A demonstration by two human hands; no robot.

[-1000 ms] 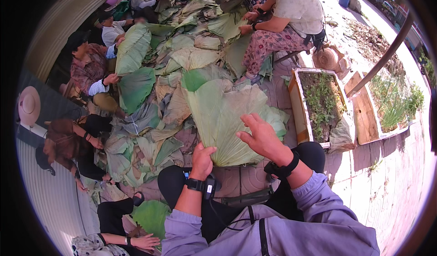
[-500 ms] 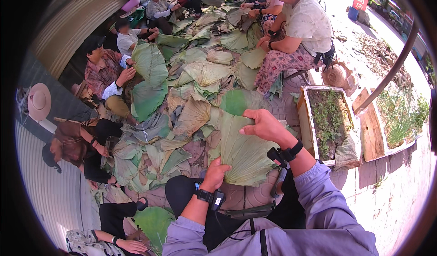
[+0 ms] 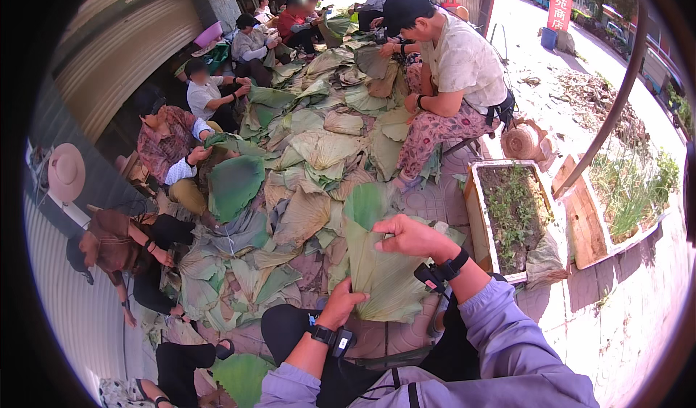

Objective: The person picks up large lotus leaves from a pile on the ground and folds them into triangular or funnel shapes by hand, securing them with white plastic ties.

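A large pale green lotus leaf (image 3: 388, 281), wilted and finely veined, is spread between my two hands above my lap. At its lower left edge, my left hand (image 3: 342, 304) grips it with the thumb on top. My right hand (image 3: 415, 237) pinches its upper edge between thumb and curled fingers. Just beyond that edge shows a greener patch of leaf (image 3: 365, 204); whether it belongs to the same leaf I cannot tell. In front of me, a wide heap of overlapping dry lotus leaves (image 3: 330, 148) covers the paving.
Several people sit around the heap handling leaves; one in flowered trousers (image 3: 453, 129) is at the right. Nearby stands a soil-filled planter box (image 3: 475, 212) with a wooden board (image 3: 583, 223) beyond it. A brighter green leaf (image 3: 243, 379) lies by my left knee.
My view has tilted up, so the scene sits lower in the picture. Both hands keep hold of the leaf. A person at the left has lowered the raised leaf they held.
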